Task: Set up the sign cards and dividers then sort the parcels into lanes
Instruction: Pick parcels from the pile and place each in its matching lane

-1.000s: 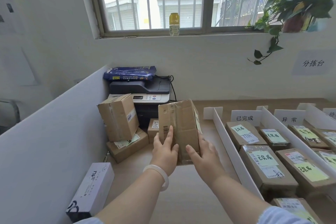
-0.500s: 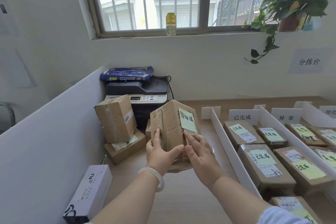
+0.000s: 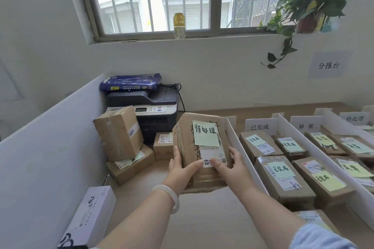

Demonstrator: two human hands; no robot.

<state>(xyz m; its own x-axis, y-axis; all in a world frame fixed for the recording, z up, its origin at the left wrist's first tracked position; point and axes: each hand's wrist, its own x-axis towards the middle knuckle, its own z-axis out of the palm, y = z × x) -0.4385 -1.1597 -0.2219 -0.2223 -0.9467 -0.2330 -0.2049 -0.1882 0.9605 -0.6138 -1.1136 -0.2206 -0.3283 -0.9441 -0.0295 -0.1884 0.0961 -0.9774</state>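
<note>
Parcel point(image 3: 187, 147) marked 待处理, gripped at both sides by left hand point(image 3: 181, 168) and right hand point(image 3: 232, 168). Sorting step. Next, we judge: lane before 待处理 sign card point(image 3: 354, 118).

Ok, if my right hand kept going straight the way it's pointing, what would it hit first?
The right hand points forward-left and grips the parcel, so that comes first. Beyond it, the line probably runs to the small box in front of the printer; depth is unclear.
</note>
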